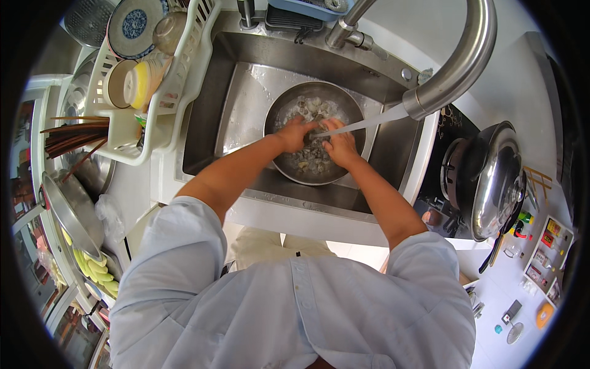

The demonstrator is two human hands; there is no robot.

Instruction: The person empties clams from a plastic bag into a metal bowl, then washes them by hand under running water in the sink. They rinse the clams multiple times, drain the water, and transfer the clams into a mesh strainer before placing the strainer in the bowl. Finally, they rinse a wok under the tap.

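Note:
Both my hands are inside a round metal basin (356,104) that stands in the stainless-steel sink. Small greyish-white pieces of food (315,159), which look like shellfish, lie in water there. My left hand (294,133) reaches among them from the left with its fingers bent. Opposite it, my right hand (340,145) has its fingers curved towards the left one. A stream of water (368,122) runs from the faucet (415,104) down between the hands. Fingertips are partly hidden by water and food, so whether either hand grips a piece is unclear.
The sink (233,108) surrounds the basin. To its left stands a white plastic dish rack (159,133) with bowls, a plate and chopsticks. A lidded wok (495,184) sits on the stove at right. Bananas (94,267) and a metal bowl (76,214) are at far left.

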